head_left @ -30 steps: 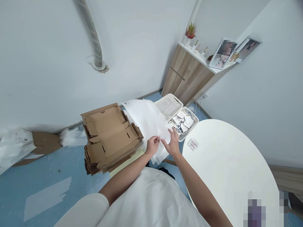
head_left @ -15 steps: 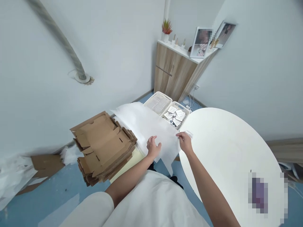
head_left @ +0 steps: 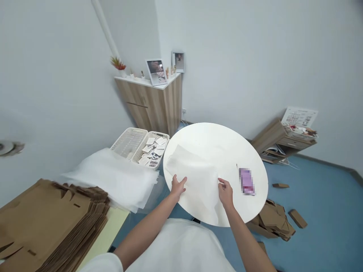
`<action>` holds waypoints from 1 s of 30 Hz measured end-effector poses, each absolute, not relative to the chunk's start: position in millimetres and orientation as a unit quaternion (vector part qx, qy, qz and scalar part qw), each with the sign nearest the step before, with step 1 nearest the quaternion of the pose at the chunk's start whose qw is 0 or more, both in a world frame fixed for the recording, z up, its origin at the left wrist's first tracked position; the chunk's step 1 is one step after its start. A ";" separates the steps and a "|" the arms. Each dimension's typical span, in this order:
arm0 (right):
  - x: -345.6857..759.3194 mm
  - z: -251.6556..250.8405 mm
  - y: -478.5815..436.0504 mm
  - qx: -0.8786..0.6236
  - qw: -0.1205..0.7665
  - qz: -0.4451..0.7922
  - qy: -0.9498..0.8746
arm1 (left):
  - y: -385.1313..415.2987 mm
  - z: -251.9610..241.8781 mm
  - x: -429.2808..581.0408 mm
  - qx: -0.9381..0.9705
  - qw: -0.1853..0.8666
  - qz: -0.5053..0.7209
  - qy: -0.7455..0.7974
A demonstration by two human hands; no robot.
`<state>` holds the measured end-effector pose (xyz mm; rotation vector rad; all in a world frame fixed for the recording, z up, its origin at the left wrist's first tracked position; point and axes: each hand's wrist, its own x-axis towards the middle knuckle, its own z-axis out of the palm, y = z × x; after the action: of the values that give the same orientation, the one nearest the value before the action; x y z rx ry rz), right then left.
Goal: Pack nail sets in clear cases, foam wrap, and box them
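Observation:
A thin, translucent white sheet (head_left: 195, 177) lies over the round white table (head_left: 249, 151) in front of me, its near corner by the table's front edge. My right hand (head_left: 226, 193) pinches the sheet's right edge. At the sheet's left edge is my left hand (head_left: 178, 187), thumb and fingers spread apart; I cannot tell whether it touches the sheet. Further left, a stack of similar white sheets (head_left: 110, 177) rests beside flat brown cardboard boxes (head_left: 48, 219).
Two white baskets (head_left: 127, 140) stand behind the sheet stack, one with small white packets (head_left: 153, 149). A blurred purple item (head_left: 247, 181) lies on the table's right. Cardboard boxes (head_left: 273, 219) sit on the blue floor. A wood-grain cabinet (head_left: 153, 107) fills the corner.
My right hand has carried a sheet from the stack rightward onto the round table. My left hand has come along with it. The view has turned right.

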<state>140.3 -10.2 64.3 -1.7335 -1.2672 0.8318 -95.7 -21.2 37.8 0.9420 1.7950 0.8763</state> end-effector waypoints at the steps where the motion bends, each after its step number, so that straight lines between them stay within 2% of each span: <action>1: 154.3 59.0 -16.6 -0.691 0.408 0.329 -0.498 | -18.6 39.2 -84.0 0.345 0.494 0.372 0.706; 3: 177.4 48.3 -28.9 -0.697 0.409 0.332 -0.487 | -13.1 42.9 -63.9 0.273 0.556 0.399 0.676; 5: 194.1 37.4 -40.2 -0.702 0.408 0.340 -0.475 | -6.9 46.5 -48.5 0.272 0.560 0.406 0.669; 11: 210.0 8.2 -62.4 -0.730 0.389 0.342 -0.447 | 4.9 51.8 -23.7 0.386 0.440 0.359 0.727; 16: 196.7 -6.0 -70.6 -0.728 0.338 0.349 -0.484 | -11.6 54.0 -10.4 0.638 0.284 0.220 0.681; 20: 187.7 -10.8 -77.5 -0.735 0.280 0.349 -0.509 | -28.4 53.4 -2.7 0.763 0.216 0.085 0.603; 24: 184.0 -9.4 -85.7 -0.747 0.204 0.327 -0.542 | -40.3 44.5 -2.3 0.788 0.195 -0.018 0.583; 30: 185.0 3.5 -85.2 -0.743 0.084 0.185 -0.638 | -42.7 23.0 -7.1 0.774 0.231 -0.131 0.574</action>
<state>185.0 -85.2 3.5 -2.2173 -1.9023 0.5523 -7.1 -42.7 23.0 2.1293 1.5793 -0.3605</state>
